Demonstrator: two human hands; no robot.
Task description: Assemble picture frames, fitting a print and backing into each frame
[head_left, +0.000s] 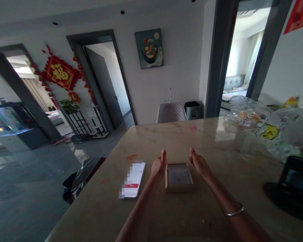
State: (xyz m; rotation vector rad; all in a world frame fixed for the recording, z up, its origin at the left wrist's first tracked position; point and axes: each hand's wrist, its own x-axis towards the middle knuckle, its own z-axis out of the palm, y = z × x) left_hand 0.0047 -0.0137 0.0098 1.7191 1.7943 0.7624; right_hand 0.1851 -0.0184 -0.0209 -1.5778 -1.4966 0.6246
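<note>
Between my two forearms a shallow, light-brown box (180, 189) with a grey, glassy-looking top lies on the table. My left hand (159, 165) is just left of the box, its thumb pointing up and its fingers curled in. On the other side, my right hand (199, 163) is closed in the same way with its thumb raised. Neither hand shows anything in it; I cannot tell if they touch the box. A silver bracelet (234, 211) circles my right wrist. Left of my left forearm lies a phone (133, 179) with its screen lit.
The glossy beige table (111, 205) ends at a left edge. Clear plastic bags (288, 124) with packaged food sit at the far right. A dark device on a round stand (290, 191) is nearer. Behind the table stands a quilted chair (172, 112); a dark bag (83, 178) is beyond the left edge.
</note>
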